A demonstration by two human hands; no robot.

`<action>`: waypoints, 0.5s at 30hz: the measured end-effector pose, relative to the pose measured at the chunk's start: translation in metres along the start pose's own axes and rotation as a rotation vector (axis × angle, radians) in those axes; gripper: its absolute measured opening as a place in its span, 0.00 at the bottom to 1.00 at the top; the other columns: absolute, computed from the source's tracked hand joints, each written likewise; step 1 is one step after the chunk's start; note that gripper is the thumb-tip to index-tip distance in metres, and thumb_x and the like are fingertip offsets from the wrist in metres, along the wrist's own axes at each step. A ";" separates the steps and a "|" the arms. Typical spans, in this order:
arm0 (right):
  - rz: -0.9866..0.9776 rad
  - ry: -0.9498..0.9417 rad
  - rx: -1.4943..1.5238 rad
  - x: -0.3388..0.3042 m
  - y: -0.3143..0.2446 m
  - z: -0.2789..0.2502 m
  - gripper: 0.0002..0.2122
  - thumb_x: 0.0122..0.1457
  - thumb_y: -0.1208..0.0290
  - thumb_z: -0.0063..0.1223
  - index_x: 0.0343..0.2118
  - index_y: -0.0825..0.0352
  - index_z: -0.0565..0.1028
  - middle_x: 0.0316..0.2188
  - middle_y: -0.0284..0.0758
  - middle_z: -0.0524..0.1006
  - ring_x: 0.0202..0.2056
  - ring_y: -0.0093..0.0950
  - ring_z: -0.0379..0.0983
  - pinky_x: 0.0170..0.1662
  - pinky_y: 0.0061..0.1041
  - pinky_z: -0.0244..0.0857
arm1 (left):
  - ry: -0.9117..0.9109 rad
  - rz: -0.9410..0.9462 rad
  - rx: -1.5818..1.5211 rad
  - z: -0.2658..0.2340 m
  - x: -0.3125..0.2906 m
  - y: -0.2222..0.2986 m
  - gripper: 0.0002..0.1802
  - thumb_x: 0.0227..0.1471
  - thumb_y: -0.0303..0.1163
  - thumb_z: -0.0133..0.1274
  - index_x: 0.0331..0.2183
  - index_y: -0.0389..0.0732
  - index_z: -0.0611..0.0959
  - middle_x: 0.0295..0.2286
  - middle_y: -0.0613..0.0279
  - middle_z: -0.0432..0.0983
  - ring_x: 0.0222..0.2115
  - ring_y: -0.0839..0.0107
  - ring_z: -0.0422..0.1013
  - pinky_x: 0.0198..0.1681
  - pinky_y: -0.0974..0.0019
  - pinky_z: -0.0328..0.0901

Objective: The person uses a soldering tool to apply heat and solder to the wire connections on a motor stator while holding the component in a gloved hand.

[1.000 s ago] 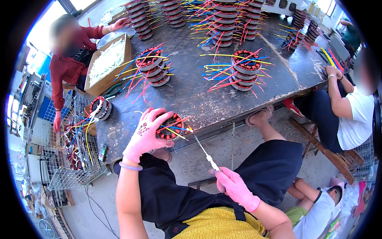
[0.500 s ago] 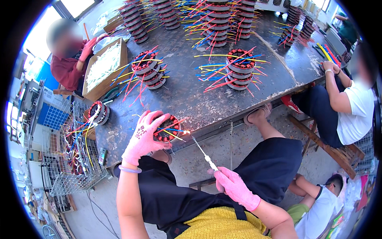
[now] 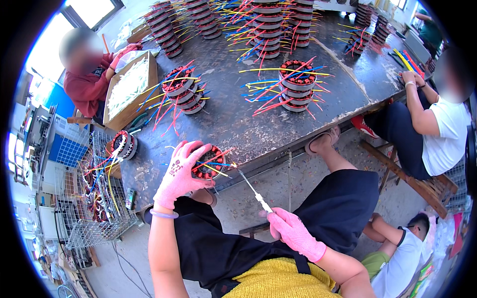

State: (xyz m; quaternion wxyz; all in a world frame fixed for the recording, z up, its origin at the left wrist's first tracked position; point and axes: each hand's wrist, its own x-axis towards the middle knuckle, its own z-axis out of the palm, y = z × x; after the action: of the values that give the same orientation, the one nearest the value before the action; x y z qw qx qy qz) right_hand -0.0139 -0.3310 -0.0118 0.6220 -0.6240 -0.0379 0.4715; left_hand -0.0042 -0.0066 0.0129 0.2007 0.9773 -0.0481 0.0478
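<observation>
The gloved left hand [image 3: 178, 171] had its fingers curled around a wound ring [image 3: 217, 153] at the tabletop's [image 3: 243, 119] near edge; the right hand [image 3: 295, 234] had its fingers wrapped around the handle of a thin lighter [image 3: 260, 199], a small flame [image 3: 234, 165] at its tip. Farther back stood two short ring stacks [image 3: 296, 94], their loose wires sticking out sideways. A small ring stack [image 3: 124, 145] stood to the left, with a box [image 3: 153, 74] of white pieces beyond it and a wire basket [image 3: 102, 229] nearer. The left hand hid the held ring's left side, and the right covered the handle's end. Whether the flame touched the wire ends was hard to tell. The tall far stacks [image 3: 267, 37] were cut off above.
</observation>
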 end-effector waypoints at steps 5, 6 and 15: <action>0.004 0.001 0.025 -0.002 -0.004 0.001 0.17 0.69 0.61 0.41 0.51 0.67 0.74 0.20 0.26 0.65 0.22 0.15 0.61 0.28 0.18 0.58 | -0.010 0.007 -0.012 -0.001 0.000 0.001 0.51 0.22 0.35 0.73 0.54 0.43 0.74 0.53 0.54 0.66 0.57 0.49 0.59 0.62 0.51 0.54; 0.000 0.003 0.022 -0.002 -0.003 0.001 0.17 0.69 0.62 0.41 0.51 0.67 0.74 0.20 0.26 0.65 0.22 0.15 0.61 0.28 0.19 0.57 | -0.009 0.012 -0.007 -0.001 0.001 0.000 0.51 0.22 0.35 0.73 0.54 0.43 0.74 0.53 0.53 0.66 0.57 0.48 0.59 0.62 0.51 0.54; 0.002 0.001 -0.005 -0.001 -0.002 0.000 0.17 0.69 0.61 0.41 0.50 0.67 0.74 0.19 0.26 0.66 0.22 0.16 0.61 0.27 0.19 0.57 | -0.001 0.011 0.013 0.000 0.000 -0.001 0.51 0.21 0.35 0.74 0.54 0.43 0.74 0.53 0.53 0.66 0.57 0.48 0.59 0.62 0.50 0.54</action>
State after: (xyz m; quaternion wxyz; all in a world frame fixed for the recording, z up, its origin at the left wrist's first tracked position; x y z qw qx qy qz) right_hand -0.0131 -0.3314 -0.0101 0.6200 -0.6257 -0.0381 0.4719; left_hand -0.0044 -0.0060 0.0127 0.1943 0.9783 -0.0534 0.0488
